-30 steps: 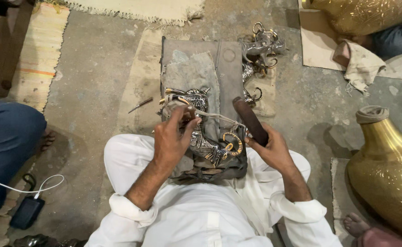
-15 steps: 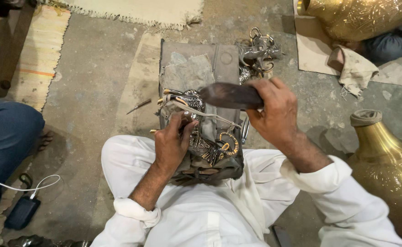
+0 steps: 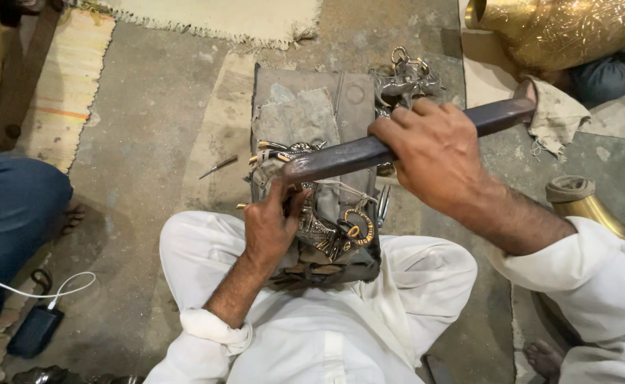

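Note:
I sit on the floor in white clothes with a dark work block (image 3: 305,114) between my knees. An ornate metal figure (image 3: 326,227) with brass and silver details lies on the block near my lap. My left hand (image 3: 273,224) pinches a thin tool upright against that figure. My right hand (image 3: 433,153) grips a long dark wooden bar (image 3: 341,156) held raised across the block, its end above my left hand's fingers. A second ornate metal piece (image 3: 405,78) rests at the block's far right corner.
A large engraved brass vessel (image 3: 568,28) lies at the top right and another brass vase (image 3: 596,213) stands at the right. A person's blue-clad leg (image 3: 14,213) is at the left, with a white cable and dark device (image 3: 35,327). A thin tool (image 3: 218,167) lies on the concrete floor.
My right hand has lifted the wooden bar from beside the figure and swung it up and across the block. The left hand stays on the figure with the thin tool.

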